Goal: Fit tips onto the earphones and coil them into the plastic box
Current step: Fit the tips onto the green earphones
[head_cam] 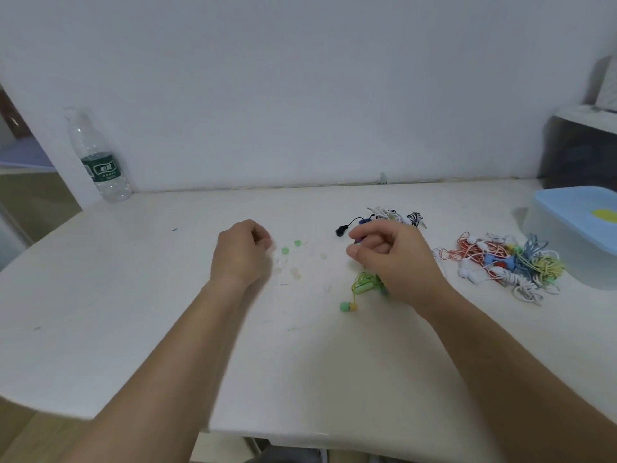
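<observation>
My right hand (394,259) pinches one bud of the green earphones (365,284) between thumb and fingers. Their coiled cable hangs below the hand, and the second green bud (348,306) lies on the table. My left hand (242,253) hovers with curled fingers over loose ear tips; whether it holds one is hidden. Two green tips (290,247) and several pale translucent tips (295,274) lie between my hands. The plastic box (567,225), white with a blue lid, stands at the right edge.
A heap of coloured earphones (507,265) lies beside the box. Another bundle with black and white earphones (390,217) sits behind my right hand. A water bottle (100,158) stands at the back left by the wall. The white table (133,295) ends close in front.
</observation>
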